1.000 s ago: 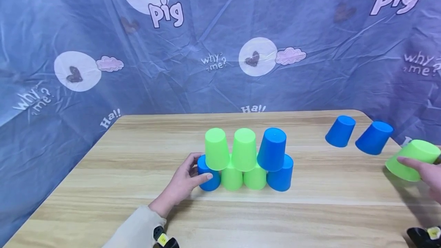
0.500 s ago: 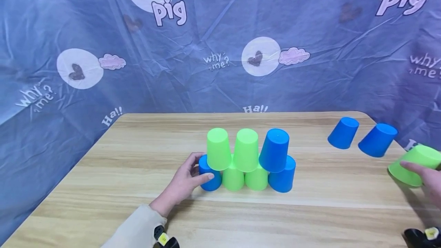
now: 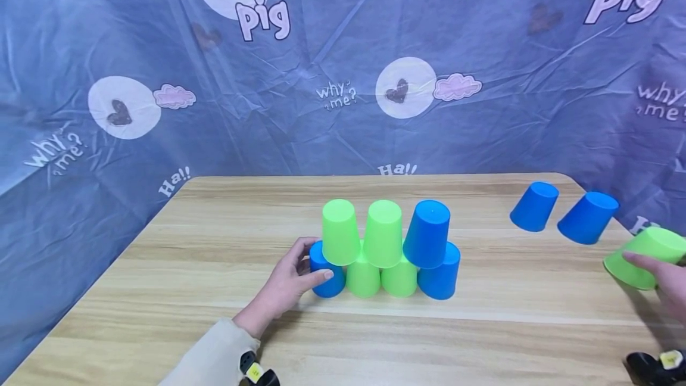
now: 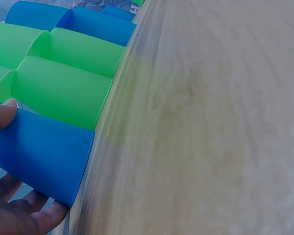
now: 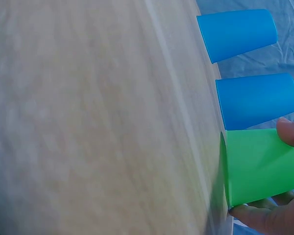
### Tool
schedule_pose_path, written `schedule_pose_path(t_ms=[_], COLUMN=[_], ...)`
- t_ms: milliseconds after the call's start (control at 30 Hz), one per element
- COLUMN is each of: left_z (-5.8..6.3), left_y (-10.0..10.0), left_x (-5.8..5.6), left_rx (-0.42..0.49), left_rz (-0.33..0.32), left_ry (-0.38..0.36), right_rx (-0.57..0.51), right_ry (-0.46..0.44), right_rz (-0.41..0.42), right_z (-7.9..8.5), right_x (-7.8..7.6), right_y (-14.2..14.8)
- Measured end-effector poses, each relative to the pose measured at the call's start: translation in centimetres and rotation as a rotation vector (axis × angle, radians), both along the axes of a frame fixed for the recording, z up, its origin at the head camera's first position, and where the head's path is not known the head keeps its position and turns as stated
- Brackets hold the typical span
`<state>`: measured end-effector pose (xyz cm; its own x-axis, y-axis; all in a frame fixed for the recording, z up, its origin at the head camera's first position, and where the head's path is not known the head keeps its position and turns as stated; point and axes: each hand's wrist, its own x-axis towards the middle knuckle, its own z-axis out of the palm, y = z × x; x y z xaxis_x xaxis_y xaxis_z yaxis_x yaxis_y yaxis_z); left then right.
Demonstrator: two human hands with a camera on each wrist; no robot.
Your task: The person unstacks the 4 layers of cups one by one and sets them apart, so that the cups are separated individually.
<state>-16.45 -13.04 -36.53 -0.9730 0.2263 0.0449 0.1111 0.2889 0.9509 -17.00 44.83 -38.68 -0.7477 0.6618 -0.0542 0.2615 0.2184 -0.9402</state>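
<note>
My left hand (image 3: pixel 286 282) curls round the blue cup (image 3: pixel 329 286) ending the lower row (image 3: pixel 399 282), likely steadying it, since three upside-down cups (image 3: pixel 383 234) straddle the joins above. My right hand (image 3: pixel 667 285) grips a green cup (image 3: pixel 638 270) near two other blue cups (image 3: pixel 588 218), at the table's (image 3: pixel 482 344) right.

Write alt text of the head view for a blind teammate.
Seven inverted cups, four below three, stand on a wooden table. The left hand grips the lower leftmost blue cup; at far right, the right hand grips a green cup near two blue cups.
</note>
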Motion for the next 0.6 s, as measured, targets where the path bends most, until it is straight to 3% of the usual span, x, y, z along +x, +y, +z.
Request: schedule_pose_path(t_ms=[100,267,467,600], left_z=[0.0,0.0,0.1,0.1], left_y=[0.0,0.0,0.0,0.0], left_x=[0.0,0.1,0.0,0.0], left_rx=[0.002,0.008,0.008,0.007], left_rz=[-0.005,-0.014,-0.019,-0.015], left_ry=[0.005,0.010,0.011,0.010], right_rx=[0.031,0.051,0.071,0.071], right_ry=[-0.069,-0.092,0.053,0.180], right_rz=[-0.037,-0.028,0.063,0.067], right_z=[-0.6,-0.8,-1.3,-1.9], right_x=[-0.4,-0.2,0.2,-0.5], right_y=[0.6,0.8,1.2,2.3])
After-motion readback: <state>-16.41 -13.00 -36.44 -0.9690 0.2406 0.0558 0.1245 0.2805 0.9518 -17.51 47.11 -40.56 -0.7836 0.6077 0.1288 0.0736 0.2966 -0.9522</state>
